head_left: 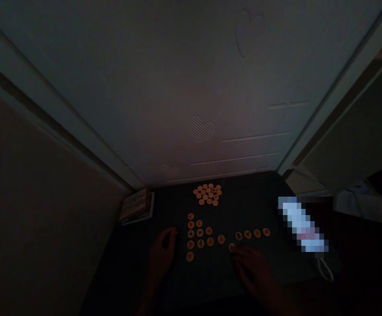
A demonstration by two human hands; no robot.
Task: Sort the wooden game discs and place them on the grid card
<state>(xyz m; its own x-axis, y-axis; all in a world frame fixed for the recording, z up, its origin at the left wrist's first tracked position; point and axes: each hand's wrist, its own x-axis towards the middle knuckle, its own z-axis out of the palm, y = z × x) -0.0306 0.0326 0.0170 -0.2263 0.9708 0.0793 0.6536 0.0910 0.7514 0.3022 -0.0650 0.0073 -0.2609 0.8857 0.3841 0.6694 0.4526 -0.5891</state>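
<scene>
Pale round game pieces with red or dark markings, much like Chinese chess pieces, lie on the dark tabletop (217,276). The marks are too dim to read. Some pieces form a stepped triangle of columns (200,233), and another row (257,233) runs off to the right. At the near end of that row, the fingertips of my right hand (255,267) rest on one round game piece (232,247). My left hand (162,250) is left of the triangle, fingers loosely curled with a gap to the thumb. I see nothing in it.
Further back is a cluster of mostly blank-faced round pieces (208,194). A small stack of books or boxes (136,205) sits at the table's left edge. On the right lies a bright, blurred-out device (302,224) with a strap (325,268). A pale panel with hearts (202,129) stands behind.
</scene>
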